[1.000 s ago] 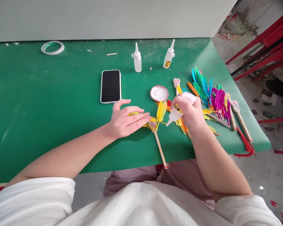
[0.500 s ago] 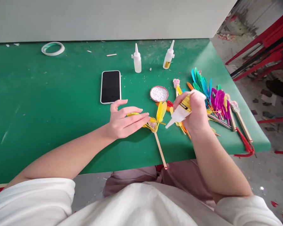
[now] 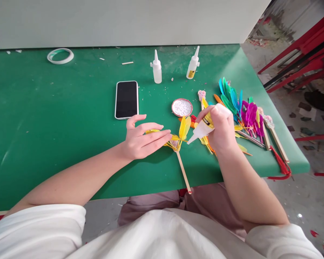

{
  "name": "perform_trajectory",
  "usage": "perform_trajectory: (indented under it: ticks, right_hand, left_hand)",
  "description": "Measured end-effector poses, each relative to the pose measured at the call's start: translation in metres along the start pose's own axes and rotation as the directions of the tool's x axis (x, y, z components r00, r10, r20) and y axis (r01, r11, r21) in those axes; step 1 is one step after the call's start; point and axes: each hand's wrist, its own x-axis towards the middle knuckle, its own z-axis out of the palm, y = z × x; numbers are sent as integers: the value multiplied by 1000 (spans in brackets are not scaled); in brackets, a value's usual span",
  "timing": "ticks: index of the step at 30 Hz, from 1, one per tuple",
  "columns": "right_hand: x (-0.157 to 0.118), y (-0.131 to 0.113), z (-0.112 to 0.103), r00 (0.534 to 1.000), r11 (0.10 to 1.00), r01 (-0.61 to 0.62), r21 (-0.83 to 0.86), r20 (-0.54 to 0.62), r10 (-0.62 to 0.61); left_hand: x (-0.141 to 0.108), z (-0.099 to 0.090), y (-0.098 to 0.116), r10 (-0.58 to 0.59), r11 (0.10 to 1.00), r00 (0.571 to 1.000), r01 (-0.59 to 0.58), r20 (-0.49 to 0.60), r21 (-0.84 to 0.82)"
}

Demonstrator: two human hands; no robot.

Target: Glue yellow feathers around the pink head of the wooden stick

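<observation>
My left hand (image 3: 143,142) lies palm down with its fingers stretched out over a small fan of yellow feathers (image 3: 184,128), hiding part of it. The fan's thin wooden stick handle (image 3: 183,172) points toward me and reaches the table's front edge. My right hand (image 3: 223,131) is wrapped round a white glue bottle (image 3: 202,130) with a yellow label. That bottle is tilted, its nozzle pointing down and left, close to the quill end of a yellow feather at the fan's right side. Whether the tip touches it I cannot tell.
On the green table (image 3: 56,108) lie a phone (image 3: 126,100), a roll of tape (image 3: 60,56) and a round dish of small white bits (image 3: 181,107). Two glue bottles (image 3: 157,70) stand behind. Colourful feathers (image 3: 250,114) and stick fans (image 3: 277,142) crowd the right side.
My right hand has moved slightly left and tipped the glue bottle, bringing the nozzle closer to the feather fan. My left hand and the fan have stayed still.
</observation>
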Motion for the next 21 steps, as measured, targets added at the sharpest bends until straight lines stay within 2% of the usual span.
perform_trajectory:
  ticks: [2,7,12,17,21]
  right_hand:
    - [0,2,-1,999,999,-39,-30,3,39]
    - [3,5,-1,985,984,-166,62,-30,168]
    - [4,2,3,976,972,-218,88,31,216]
    - [7,1,-1,937,935,-349,55,8,350]
    - [5,4,2,945,941,-326,86,34,324]
  left_hand:
    - [1,-1,0,-30,999,999,31,24,-15]
    - [5,-2,2,-55,997,997,58,50,-50]
    - [8,-4,2,-88,996,991,88,105,4]
    - [6,-4,1,-7,1000,1000,7,10,-16]
    - [6,-4,2,81,997,996,-80,-48,16]
